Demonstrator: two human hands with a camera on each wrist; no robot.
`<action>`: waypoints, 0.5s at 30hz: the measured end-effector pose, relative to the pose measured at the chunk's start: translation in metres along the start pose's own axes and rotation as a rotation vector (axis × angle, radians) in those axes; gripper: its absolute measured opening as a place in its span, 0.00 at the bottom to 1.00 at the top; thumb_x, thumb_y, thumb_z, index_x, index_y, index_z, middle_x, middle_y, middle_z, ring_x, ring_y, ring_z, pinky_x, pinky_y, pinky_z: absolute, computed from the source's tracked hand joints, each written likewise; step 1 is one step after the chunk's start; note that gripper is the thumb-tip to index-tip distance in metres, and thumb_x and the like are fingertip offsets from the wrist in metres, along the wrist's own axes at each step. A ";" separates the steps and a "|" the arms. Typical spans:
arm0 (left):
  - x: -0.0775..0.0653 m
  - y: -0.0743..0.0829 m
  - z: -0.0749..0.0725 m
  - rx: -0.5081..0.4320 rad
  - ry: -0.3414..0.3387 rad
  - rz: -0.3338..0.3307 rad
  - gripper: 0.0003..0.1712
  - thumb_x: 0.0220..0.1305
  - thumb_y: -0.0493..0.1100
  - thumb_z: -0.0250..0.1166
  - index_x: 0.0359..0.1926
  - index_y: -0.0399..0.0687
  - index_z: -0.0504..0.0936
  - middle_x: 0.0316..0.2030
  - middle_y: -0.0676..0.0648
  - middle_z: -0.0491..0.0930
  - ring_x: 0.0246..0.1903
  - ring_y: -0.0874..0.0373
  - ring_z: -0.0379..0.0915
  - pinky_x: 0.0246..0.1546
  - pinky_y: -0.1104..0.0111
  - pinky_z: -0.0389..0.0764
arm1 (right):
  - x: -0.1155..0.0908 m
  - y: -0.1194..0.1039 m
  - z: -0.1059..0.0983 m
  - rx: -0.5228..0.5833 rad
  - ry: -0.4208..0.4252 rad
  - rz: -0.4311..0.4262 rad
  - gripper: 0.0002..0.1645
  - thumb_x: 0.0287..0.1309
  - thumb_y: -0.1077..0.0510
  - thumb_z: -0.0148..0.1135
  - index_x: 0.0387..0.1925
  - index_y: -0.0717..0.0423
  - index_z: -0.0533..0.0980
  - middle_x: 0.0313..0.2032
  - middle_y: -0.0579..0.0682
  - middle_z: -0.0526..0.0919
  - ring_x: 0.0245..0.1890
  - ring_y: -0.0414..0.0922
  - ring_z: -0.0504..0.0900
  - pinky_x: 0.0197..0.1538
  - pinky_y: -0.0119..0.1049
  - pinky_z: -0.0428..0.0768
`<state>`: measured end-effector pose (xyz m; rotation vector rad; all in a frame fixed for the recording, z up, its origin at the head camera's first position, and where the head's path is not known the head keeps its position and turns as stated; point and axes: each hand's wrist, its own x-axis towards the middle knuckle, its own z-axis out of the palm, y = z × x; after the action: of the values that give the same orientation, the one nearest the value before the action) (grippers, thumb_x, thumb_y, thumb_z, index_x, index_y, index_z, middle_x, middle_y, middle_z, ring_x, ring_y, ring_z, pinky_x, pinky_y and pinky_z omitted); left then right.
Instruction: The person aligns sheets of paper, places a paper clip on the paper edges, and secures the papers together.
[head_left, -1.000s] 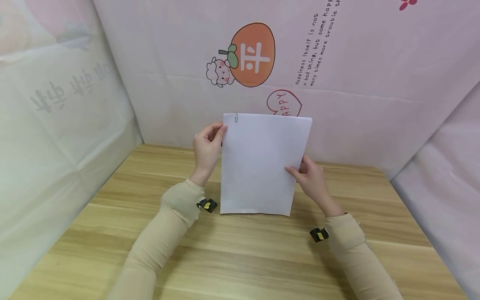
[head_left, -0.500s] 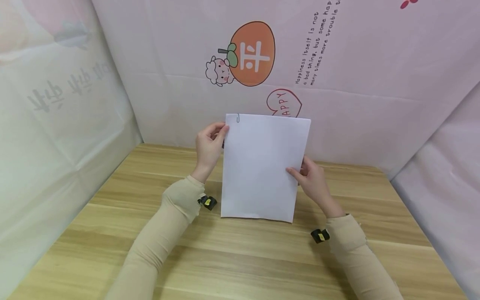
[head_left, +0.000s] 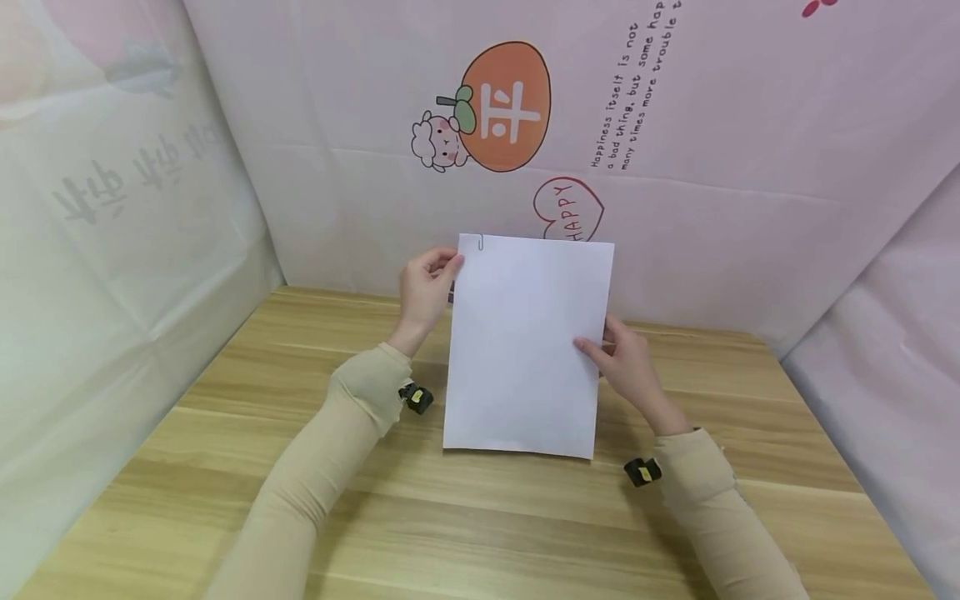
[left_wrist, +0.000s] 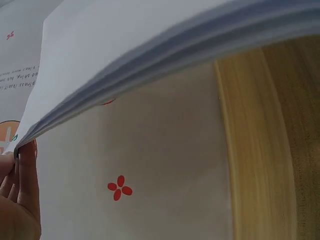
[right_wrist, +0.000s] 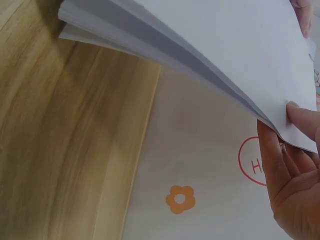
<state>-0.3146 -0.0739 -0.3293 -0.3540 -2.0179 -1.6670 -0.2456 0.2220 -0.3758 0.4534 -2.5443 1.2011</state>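
Observation:
A stack of white paper sheets [head_left: 525,350] is held up and tilted over the table, its blank front toward the head camera. Near its upper left corner sits a paper clip [head_left: 481,242]. My left hand [head_left: 426,287] pinches the left edge just below that corner. On the right edge, about halfway down, my right hand [head_left: 624,358] grips the stack, thumb in front and fingers behind. From the right wrist view, the layered sheets [right_wrist: 210,65] fan slightly apart at the lower end. The left wrist view also shows the loose page edges [left_wrist: 150,60].
The wooden table [head_left: 465,533] spreads below the paper. A printed cloth backdrop [head_left: 337,200] rises behind its far edge, with more cloth at both sides. Small black devices, one by the left wrist [head_left: 417,398] and another by the right wrist [head_left: 642,472], stick out from the sleeves.
The paper stack has dropped slightly, its lower edge coming nearer to the camera. My left hand has shifted a little to the right with it; the right hand has hardly moved.

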 end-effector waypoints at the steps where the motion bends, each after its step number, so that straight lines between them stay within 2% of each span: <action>1: 0.000 -0.001 0.000 0.013 -0.009 -0.008 0.10 0.63 0.42 0.64 0.38 0.37 0.84 0.36 0.40 0.84 0.34 0.56 0.80 0.28 0.76 0.77 | 0.000 0.000 0.000 -0.005 -0.004 0.008 0.27 0.61 0.53 0.62 0.57 0.63 0.69 0.48 0.69 0.79 0.41 0.63 0.83 0.30 0.40 0.83; 4: 0.001 -0.005 0.001 0.038 -0.036 -0.036 0.10 0.63 0.42 0.63 0.38 0.39 0.84 0.36 0.41 0.84 0.33 0.57 0.79 0.28 0.75 0.77 | -0.001 0.001 0.000 -0.029 -0.014 0.027 0.27 0.61 0.53 0.61 0.57 0.63 0.69 0.49 0.69 0.79 0.43 0.63 0.82 0.33 0.43 0.84; 7: 0.000 -0.009 0.002 0.015 -0.067 -0.071 0.10 0.64 0.42 0.63 0.39 0.39 0.83 0.36 0.41 0.84 0.28 0.57 0.79 0.26 0.68 0.81 | -0.002 0.002 -0.001 -0.057 -0.029 0.048 0.28 0.62 0.51 0.60 0.58 0.62 0.68 0.51 0.68 0.78 0.45 0.63 0.82 0.37 0.47 0.83; 11: 0.000 -0.012 0.004 0.004 -0.089 -0.095 0.09 0.64 0.42 0.62 0.39 0.40 0.83 0.36 0.41 0.84 0.26 0.56 0.79 0.26 0.60 0.83 | -0.003 0.006 -0.001 -0.058 -0.062 0.085 0.30 0.63 0.49 0.59 0.60 0.61 0.66 0.52 0.69 0.77 0.44 0.64 0.82 0.35 0.47 0.83; 15: 0.000 -0.013 0.006 0.051 -0.094 -0.094 0.09 0.64 0.43 0.62 0.39 0.41 0.83 0.36 0.42 0.84 0.32 0.56 0.80 0.30 0.67 0.82 | -0.004 0.008 -0.001 -0.061 -0.071 0.097 0.30 0.63 0.48 0.58 0.60 0.61 0.66 0.52 0.69 0.77 0.44 0.64 0.82 0.33 0.44 0.84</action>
<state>-0.3219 -0.0705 -0.3408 -0.3299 -2.1723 -1.6799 -0.2451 0.2279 -0.3825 0.3689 -2.6828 1.1557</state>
